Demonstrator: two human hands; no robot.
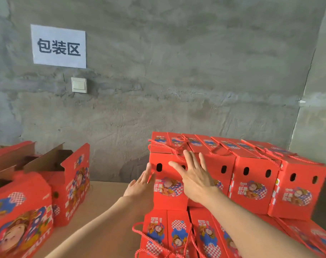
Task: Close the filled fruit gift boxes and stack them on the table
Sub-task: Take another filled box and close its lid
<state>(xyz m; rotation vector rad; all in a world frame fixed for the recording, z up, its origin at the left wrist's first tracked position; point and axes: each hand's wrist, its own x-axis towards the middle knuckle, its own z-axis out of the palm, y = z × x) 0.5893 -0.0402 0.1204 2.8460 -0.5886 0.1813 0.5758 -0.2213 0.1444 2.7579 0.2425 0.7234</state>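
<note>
**Operator:** What can go wrong from this position?

**Supervisor:** Three faults are likely.
1. The end box (169, 200) sits at the left limit of the upper row (251, 189), with no neighbour on its left. A push from the right side only could slide it off the lower layer (158, 231) toward the surface (102, 198).
2. The rope handles (177, 148) lie loose across the box tops. A finger caught in one could drag a box out of line.
3. The upper row already looks uneven, and its far-right box appears tilted. A hard shove on the end box may pass along the row and worsen that.

**Operator:** What are the hands doing?

**Supervisor:** Neither grasps anything. The right hand (193, 175) lies flat on the front face of the end box, fingers straight and spread, just below the top edge. The left hand (140, 185) is extended with straight fingers at the box's left corner. Whether it touches the side wall cannot be confirmed.

**Operator:** So the box lies between them?

**Supervisor:** Partly. Its front left corner is bracketed, and the box stands upright on the lower layer, beside its neighbour. This is judged to be an alignment step. The open boxes (73, 183) at the left are well apart from both hands and are not yet closed.
</note>
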